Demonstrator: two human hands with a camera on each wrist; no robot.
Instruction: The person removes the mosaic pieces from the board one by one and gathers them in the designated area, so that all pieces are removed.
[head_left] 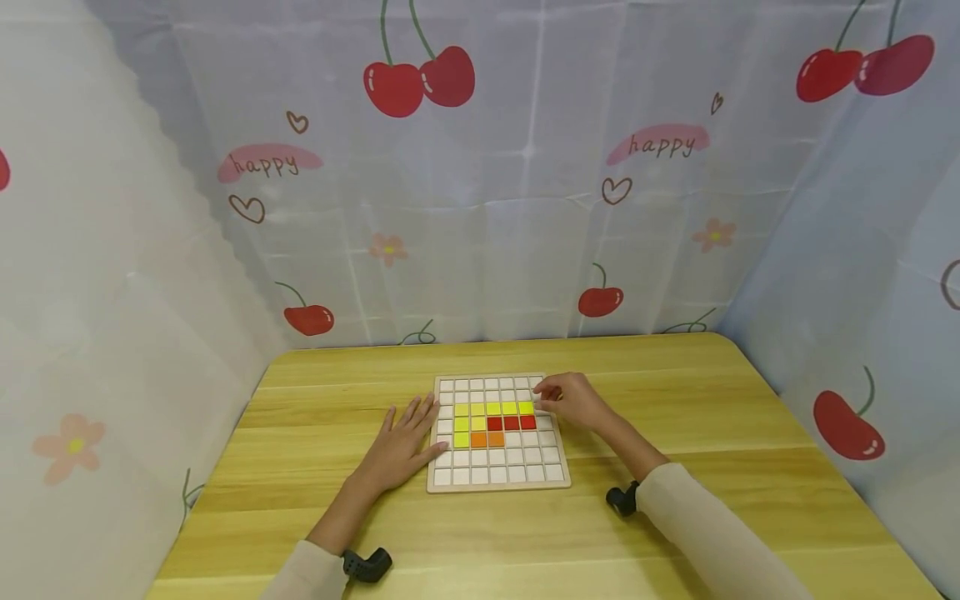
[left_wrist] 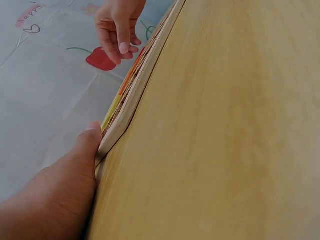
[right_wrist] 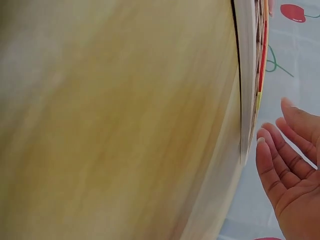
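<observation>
A square wooden board (head_left: 562,481) lies flat on the table, its grid filled mostly with white tiles (head_left: 498,476). Yellow tiles (head_left: 492,408) run across an upper row and down the left, with three red tiles (head_left: 512,423) below that row and two orange tiles (head_left: 478,439) lower still. My left hand (head_left: 401,446) rests at the board's left edge, fingers spread, thumb (left_wrist: 87,140) touching the rim. Over the upper right side hovers my right hand (head_left: 573,402); its bent fingers (right_wrist: 280,155) stand apart from the thumb, and I see nothing between them.
The wooden table (head_left: 315,400) extends around the board on every side. White cherry-print curtains (head_left: 487,208) hang behind it and at both sides. A dark device (head_left: 367,566) is strapped to the left wrist, and another dark device (head_left: 622,500) to the right.
</observation>
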